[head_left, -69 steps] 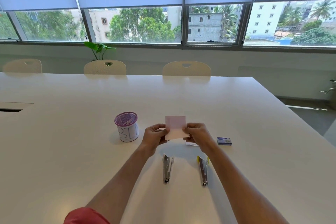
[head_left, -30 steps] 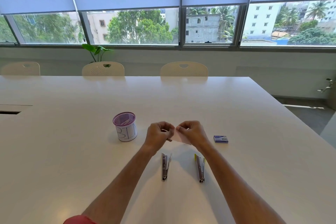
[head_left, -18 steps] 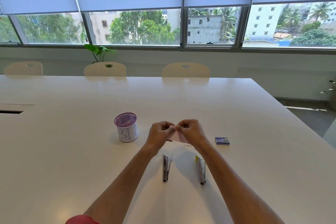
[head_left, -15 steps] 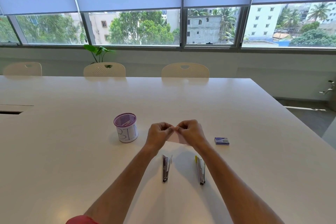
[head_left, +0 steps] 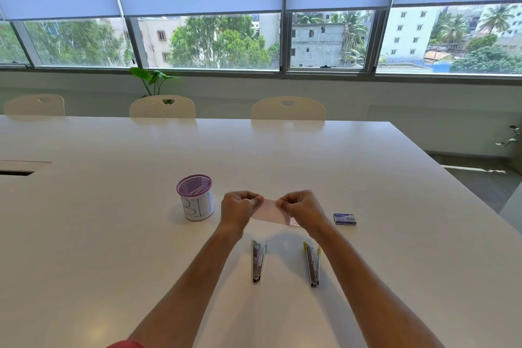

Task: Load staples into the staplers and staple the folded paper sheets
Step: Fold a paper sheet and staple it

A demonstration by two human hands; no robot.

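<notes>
Above the white table (head_left: pixel 113 234), a small pink paper sheet (head_left: pixel 269 210), folded into a low strip, is held by both hands. My left hand (head_left: pixel 238 209) pinches its left end and my right hand (head_left: pixel 300 207) pinches its right end. Two metal staplers lie on the table below the hands, pointing away from me: the left stapler (head_left: pixel 258 260) and the right stapler (head_left: pixel 312 264), which has yellow trim. A small blue staple box (head_left: pixel 344 219) rests to the right of my right hand.
A purple mesh cup (head_left: pixel 195 196) wrapped in white paper stands left of my left hand, with something pale inside. Three cream chairs (head_left: pixel 288 108) line the far side of the table. The table's right edge runs diagonally at the right.
The sheet was an upright square, then the hands came together and folded it. Now the hands have drawn apart along the fold and the paper shows as a flat strip.
</notes>
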